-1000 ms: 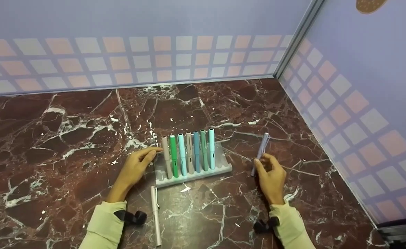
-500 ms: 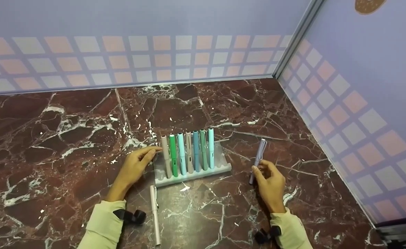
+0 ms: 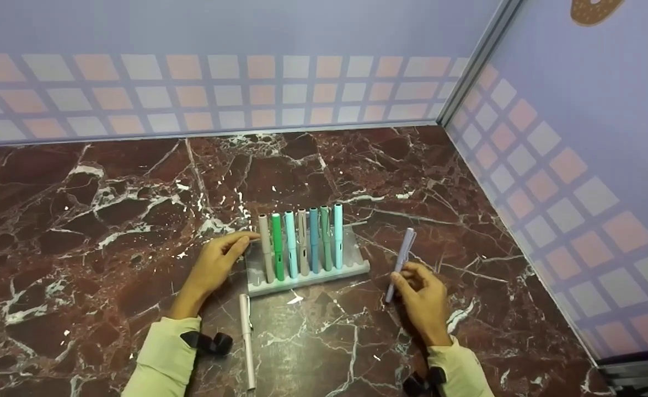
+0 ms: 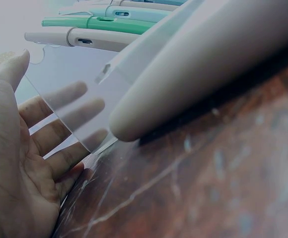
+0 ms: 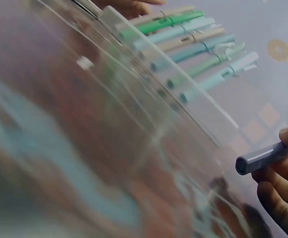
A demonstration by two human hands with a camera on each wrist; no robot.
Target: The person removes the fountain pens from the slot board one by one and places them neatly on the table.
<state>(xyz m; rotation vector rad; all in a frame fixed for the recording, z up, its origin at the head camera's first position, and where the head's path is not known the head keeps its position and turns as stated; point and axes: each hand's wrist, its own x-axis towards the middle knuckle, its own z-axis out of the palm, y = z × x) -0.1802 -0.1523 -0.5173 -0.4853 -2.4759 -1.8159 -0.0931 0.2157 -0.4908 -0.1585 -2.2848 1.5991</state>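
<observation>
While your left hand (image 3: pixel 213 270) rests, fingers extended, at the left edge of the clear rack (image 3: pixel 358 269), your right hand (image 3: pixel 426 300) pinches the lavender pen (image 3: pixel 403 253) to its right, with seven pens (image 3: pixel 303 242) racked, one pale pen (image 3: pixel 247 344) lying near, and two apparently outstanding.

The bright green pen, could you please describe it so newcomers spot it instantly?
On the marbled table, find the clear pen rack. In the head view, the bright green pen is second from left, more vivid than the adjacent beige pen and light blue pen.
</observation>
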